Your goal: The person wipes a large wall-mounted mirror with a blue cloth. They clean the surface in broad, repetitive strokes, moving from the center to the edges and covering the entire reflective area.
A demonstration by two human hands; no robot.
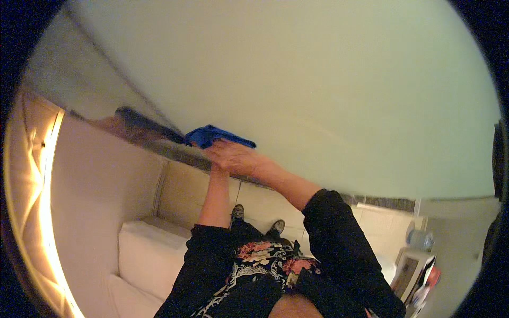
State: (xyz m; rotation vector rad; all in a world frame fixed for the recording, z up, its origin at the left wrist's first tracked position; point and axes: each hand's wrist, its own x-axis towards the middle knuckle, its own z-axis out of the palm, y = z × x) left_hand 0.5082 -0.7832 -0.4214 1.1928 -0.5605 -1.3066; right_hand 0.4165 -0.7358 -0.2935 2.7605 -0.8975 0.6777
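Note:
A blue cloth (225, 137) lies bunched against a large pale, smooth panel (318, 95), close to its lower edge. My right hand (236, 157) reaches across from the right and grips the cloth, pressing it to the panel. My left hand (218, 167) comes up from below and meets the right one at the edge; its fingers are hidden behind the right hand. On the shiny strip left of the cloth, a blurred blue reflection (146, 123) shows.
A white covered piece of furniture (146, 246) stands low at the left. A bright lit strip (47, 159) curves along the far left. At the lower right, a clear plastic container (420, 237) sits on a light-coloured unit (411, 267). Pale floor tiles (260, 197) lie below.

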